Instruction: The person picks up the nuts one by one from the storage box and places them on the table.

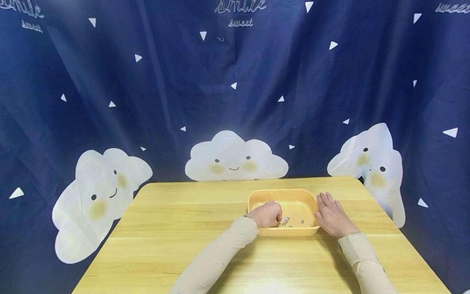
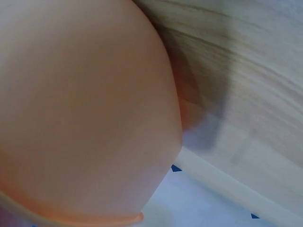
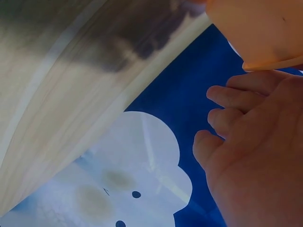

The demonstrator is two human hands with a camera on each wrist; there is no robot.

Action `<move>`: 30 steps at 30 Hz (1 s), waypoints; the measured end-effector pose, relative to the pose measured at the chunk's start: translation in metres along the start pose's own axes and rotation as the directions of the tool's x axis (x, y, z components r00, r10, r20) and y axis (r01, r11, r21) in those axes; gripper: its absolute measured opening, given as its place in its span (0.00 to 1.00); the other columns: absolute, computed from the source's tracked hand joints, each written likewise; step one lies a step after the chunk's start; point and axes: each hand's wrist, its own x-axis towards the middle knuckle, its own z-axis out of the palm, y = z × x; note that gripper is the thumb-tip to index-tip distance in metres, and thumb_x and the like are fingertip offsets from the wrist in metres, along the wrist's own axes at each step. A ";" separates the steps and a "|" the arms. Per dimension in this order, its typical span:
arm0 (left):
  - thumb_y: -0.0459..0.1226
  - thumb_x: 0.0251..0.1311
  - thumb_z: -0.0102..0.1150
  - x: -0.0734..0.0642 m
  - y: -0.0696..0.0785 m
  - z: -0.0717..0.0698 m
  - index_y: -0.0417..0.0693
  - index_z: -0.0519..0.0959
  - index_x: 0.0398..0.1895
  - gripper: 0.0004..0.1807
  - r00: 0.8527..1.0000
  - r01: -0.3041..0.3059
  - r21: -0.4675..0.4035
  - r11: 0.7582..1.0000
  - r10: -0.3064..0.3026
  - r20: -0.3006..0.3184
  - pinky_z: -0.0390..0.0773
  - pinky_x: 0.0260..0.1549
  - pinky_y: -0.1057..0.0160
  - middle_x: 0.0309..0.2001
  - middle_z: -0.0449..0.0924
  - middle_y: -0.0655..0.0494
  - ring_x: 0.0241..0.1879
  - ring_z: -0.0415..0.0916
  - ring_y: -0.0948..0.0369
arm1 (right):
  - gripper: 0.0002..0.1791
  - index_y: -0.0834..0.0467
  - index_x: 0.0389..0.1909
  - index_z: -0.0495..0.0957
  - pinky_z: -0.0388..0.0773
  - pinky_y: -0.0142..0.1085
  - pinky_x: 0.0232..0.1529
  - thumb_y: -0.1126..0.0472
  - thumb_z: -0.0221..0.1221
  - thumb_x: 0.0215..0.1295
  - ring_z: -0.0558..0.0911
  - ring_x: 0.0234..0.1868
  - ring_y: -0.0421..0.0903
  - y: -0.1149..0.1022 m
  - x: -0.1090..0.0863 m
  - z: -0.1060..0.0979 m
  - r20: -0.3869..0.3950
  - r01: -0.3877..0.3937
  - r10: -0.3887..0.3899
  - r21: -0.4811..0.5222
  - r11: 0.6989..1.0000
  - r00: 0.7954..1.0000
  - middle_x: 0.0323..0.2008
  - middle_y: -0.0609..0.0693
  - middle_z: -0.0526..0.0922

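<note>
A pale yellow-orange plastic tray (image 1: 288,231) stands on the wooden table; its wall (image 2: 90,109) fills much of the left wrist view. Several small shiny metal pieces (image 1: 286,220) lie on its floor, too small to name surely, with one piece (image 1: 302,221) farther right. My left hand (image 1: 267,214) reaches over the near left rim into the tray, fingers bent down beside the pieces. Its fingertips are hidden, so I cannot tell whether it pinches one. My right hand (image 1: 332,216) is at the tray's right rim, fingers extended, as the right wrist view's hand (image 3: 260,127) also shows.
Light wooden table (image 1: 176,232) surface extends left of the tray and in front of it. Behind the table's far edge hangs a dark blue curtain (image 1: 165,81) printed with white clouds and triangles. Both forearms, in beige sleeves (image 1: 224,255), cross the near side of the table.
</note>
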 end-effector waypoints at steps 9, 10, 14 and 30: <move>0.29 0.61 0.69 -0.002 -0.004 -0.003 0.56 0.53 0.07 0.36 1.000 0.000 -0.012 1.000 0.000 0.001 0.53 0.20 0.75 0.13 0.43 0.64 0.16 0.40 0.69 | 0.29 0.76 0.69 0.65 0.55 0.72 0.72 0.63 0.47 0.73 0.58 0.75 0.77 0.001 0.006 -0.004 -0.048 0.032 -0.033 -0.018 0.999 0.998 0.71 0.76 0.65; 0.30 0.61 0.69 -0.001 -0.005 -0.003 0.56 0.53 0.07 0.36 1.000 0.001 -0.010 1.000 -0.001 0.002 0.53 0.20 0.75 0.13 0.43 0.64 0.16 0.40 0.69 | 0.28 0.76 0.68 0.66 0.56 0.72 0.72 0.63 0.48 0.72 0.59 0.75 0.77 0.001 0.007 -0.004 -0.059 0.037 -0.038 -0.026 0.999 0.998 0.70 0.76 0.67; 0.29 0.60 0.69 -0.001 -0.006 -0.004 0.55 0.54 0.06 0.36 1.000 0.006 -0.012 1.000 -0.006 0.002 0.55 0.20 0.75 0.12 0.44 0.64 0.15 0.41 0.69 | 0.24 0.75 0.60 0.73 0.65 0.68 0.69 0.64 0.51 0.68 0.69 0.68 0.75 0.002 0.009 -0.005 -0.124 0.064 -0.072 -0.070 0.996 0.990 0.61 0.74 0.76; 0.30 0.56 0.72 -0.006 -0.007 -0.001 0.53 0.67 0.06 0.27 1.000 0.019 0.002 1.000 -0.019 -0.017 0.69 0.29 0.77 0.13 0.66 0.67 0.19 0.59 0.70 | 0.16 0.65 0.47 0.76 0.70 0.61 0.46 0.58 0.54 0.66 0.75 0.52 0.67 0.005 0.006 -0.004 -0.098 -0.032 0.024 -0.087 0.996 0.995 0.47 0.64 0.78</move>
